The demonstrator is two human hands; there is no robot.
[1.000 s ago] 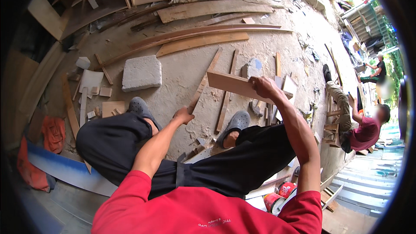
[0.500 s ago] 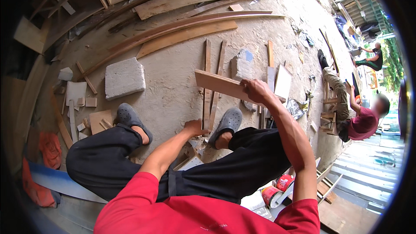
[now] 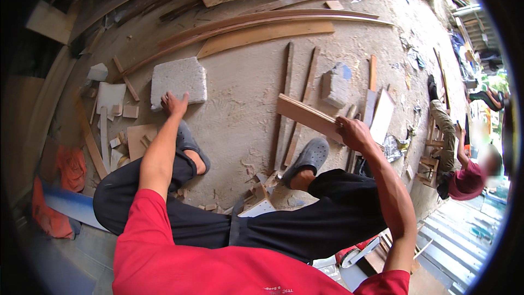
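Observation:
My right hand [image 3: 356,133] is closed around the near end of a flat wooden board [image 3: 307,117], which slants up and left from the grip. My left hand [image 3: 174,104] is at the near edge of a rough white block [image 3: 179,82], thumb and fingers apart over its face. I cannot tell how firmly it touches the block. Two thin wooden strips [image 3: 284,104] lie on the ground beneath the board. A grey block with a blue patch [image 3: 336,84] sits just beyond the board.
Long planks [image 3: 262,30] lie across the far ground. Wood offcuts [image 3: 131,111] are scattered at the left, near orange cloth [image 3: 71,169]. More boards [image 3: 382,112] lie right of the grey block. A co-worker in a dark red shirt [image 3: 466,179] sits at the right.
My left hand has left the near end of the wooden strips and swung left to the white block. My right hand keeps hold of the board. The view has shifted left.

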